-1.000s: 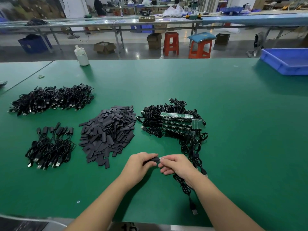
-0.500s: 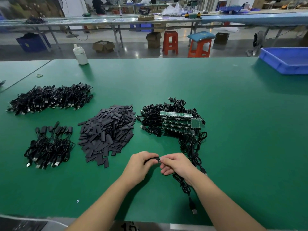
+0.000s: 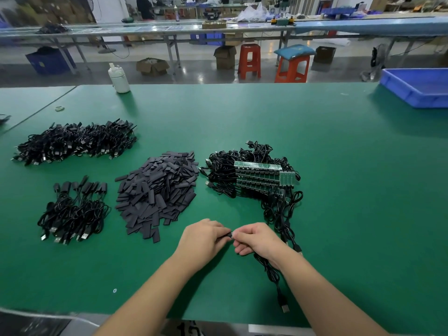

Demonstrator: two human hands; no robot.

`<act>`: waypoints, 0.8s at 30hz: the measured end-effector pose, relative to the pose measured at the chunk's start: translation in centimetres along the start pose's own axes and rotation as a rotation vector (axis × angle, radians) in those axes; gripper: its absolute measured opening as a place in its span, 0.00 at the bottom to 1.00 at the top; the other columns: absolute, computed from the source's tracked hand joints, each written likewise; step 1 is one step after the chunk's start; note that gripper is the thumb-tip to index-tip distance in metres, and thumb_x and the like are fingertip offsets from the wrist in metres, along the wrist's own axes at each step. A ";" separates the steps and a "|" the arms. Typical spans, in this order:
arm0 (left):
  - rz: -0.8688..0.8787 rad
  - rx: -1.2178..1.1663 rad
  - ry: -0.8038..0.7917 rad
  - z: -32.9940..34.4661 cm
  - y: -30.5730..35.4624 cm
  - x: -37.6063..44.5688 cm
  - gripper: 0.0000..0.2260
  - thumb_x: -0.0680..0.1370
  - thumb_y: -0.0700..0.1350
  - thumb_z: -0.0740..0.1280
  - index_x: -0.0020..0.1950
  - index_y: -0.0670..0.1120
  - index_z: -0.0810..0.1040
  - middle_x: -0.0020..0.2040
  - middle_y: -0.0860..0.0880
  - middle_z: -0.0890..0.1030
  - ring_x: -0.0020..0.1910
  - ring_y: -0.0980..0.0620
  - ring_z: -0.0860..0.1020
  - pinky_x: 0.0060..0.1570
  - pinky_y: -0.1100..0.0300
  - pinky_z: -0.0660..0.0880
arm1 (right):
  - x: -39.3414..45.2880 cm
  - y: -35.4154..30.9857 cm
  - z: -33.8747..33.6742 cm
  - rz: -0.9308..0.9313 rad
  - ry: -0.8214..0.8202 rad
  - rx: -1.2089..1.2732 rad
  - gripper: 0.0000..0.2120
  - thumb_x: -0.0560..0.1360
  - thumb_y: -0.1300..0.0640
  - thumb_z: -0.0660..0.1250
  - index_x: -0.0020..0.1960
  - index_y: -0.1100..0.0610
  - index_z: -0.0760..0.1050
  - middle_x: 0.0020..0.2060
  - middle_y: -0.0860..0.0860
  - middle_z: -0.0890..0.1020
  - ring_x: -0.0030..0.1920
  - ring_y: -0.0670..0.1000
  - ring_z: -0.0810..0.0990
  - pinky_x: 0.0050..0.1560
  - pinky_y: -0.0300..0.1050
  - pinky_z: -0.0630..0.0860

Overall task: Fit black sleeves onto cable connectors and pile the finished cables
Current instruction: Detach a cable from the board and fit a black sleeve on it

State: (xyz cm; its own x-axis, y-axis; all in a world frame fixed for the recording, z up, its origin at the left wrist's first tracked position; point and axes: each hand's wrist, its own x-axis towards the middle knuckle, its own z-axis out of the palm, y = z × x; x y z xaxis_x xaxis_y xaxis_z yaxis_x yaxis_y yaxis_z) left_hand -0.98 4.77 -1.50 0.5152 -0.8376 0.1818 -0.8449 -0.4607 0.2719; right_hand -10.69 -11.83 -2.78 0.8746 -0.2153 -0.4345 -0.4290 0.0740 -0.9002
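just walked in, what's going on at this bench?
A person is fitting a black sleeve onto a cable at a green table. The left hand pinches the sleeve; the right hand holds the cable end against it, its USB plug trailing toward the table edge. Loose sleeves are heaped ahead, unfinished cables with circuit boards lie to their right, and a small pile of sleeved cables sits to the left.

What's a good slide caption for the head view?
Left hand and right hand fit a black sleeve beside the sleeve pile.
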 end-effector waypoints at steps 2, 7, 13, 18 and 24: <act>0.016 0.068 -0.014 0.0 0.1 0.1 0.12 0.81 0.56 0.59 0.58 0.56 0.79 0.53 0.57 0.82 0.52 0.54 0.78 0.46 0.57 0.76 | 0.0 0.0 0.1 -0.003 0.000 0.000 0.05 0.79 0.60 0.69 0.49 0.60 0.82 0.35 0.52 0.84 0.36 0.47 0.83 0.41 0.39 0.81; 0.005 -0.056 0.023 0.4 0.4 -0.3 0.09 0.81 0.48 0.62 0.53 0.51 0.82 0.50 0.55 0.84 0.48 0.53 0.81 0.46 0.56 0.76 | -0.1 -0.2 0.2 -0.011 0.015 -0.005 0.05 0.80 0.60 0.67 0.52 0.60 0.82 0.37 0.52 0.84 0.37 0.46 0.83 0.43 0.39 0.81; 0.043 -0.139 0.114 0.6 0.8 -0.5 0.07 0.79 0.44 0.68 0.54 0.47 0.84 0.47 0.53 0.85 0.44 0.50 0.81 0.43 0.57 0.78 | -0.3 -0.1 0.1 -0.013 0.029 -0.029 0.06 0.80 0.60 0.66 0.52 0.60 0.81 0.37 0.53 0.82 0.37 0.47 0.84 0.43 0.39 0.81; 0.070 -0.131 0.042 0.9 0.7 -0.5 0.06 0.80 0.44 0.65 0.52 0.47 0.82 0.46 0.54 0.83 0.44 0.51 0.79 0.45 0.56 0.77 | -0.3 0.2 0.2 -0.055 -0.004 -0.083 0.06 0.81 0.61 0.66 0.49 0.56 0.82 0.37 0.52 0.84 0.37 0.45 0.84 0.42 0.38 0.81; 0.035 -0.065 -0.045 0.9 0.8 -0.1 0.08 0.80 0.46 0.63 0.55 0.50 0.80 0.49 0.54 0.81 0.47 0.52 0.80 0.46 0.56 0.77 | -0.3 0.1 0.2 -0.060 -0.014 -0.096 0.08 0.81 0.62 0.66 0.48 0.53 0.83 0.39 0.51 0.86 0.39 0.46 0.85 0.42 0.38 0.81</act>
State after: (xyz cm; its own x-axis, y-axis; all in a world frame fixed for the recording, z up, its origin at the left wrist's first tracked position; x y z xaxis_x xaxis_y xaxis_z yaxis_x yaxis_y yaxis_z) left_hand -1.85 4.26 -2.19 0.4772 -0.8658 0.1506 -0.8505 -0.4120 0.3269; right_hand -10.98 -11.58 -2.78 0.9023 -0.2024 -0.3806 -0.3946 -0.0329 -0.9182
